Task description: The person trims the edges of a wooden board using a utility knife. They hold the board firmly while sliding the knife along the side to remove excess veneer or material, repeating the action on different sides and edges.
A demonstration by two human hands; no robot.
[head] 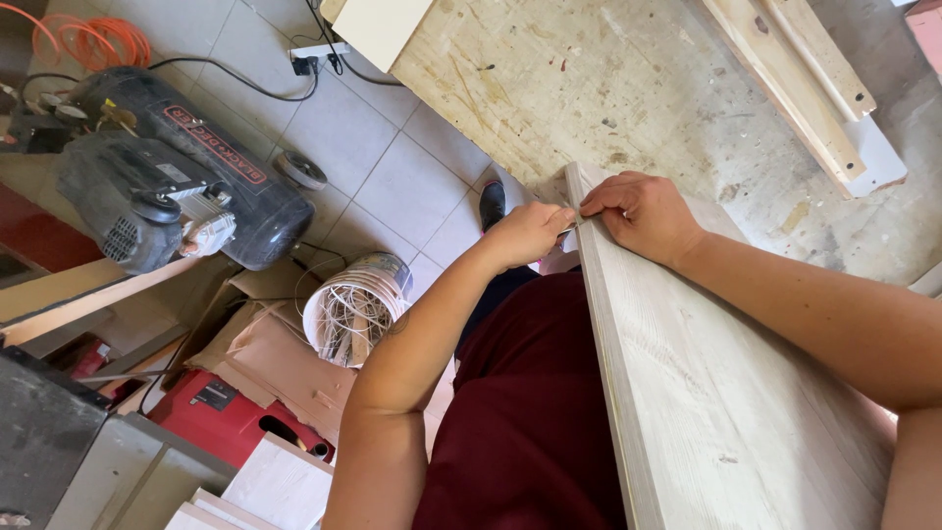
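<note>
A pale wood-grain board [726, 393] lies on the worn workbench [589, 88] in front of me, its long edge running from near its far corner down toward my body. My left hand [528, 234] is closed at that edge near the corner, pinching something small and thin that I cannot make out. My right hand [643, 211] rests on the board's corner, fingers curled and meeting the left hand's fingertips at the edge. My dark red shirt fills the space below.
Wooden slats [795, 79] lie at the bench's far right. On the tiled floor to the left stand a black air compressor [167, 167], a white bucket of edge-band scraps [355, 306], cardboard [275, 363], a red case [221, 417] and an orange hose [93, 41].
</note>
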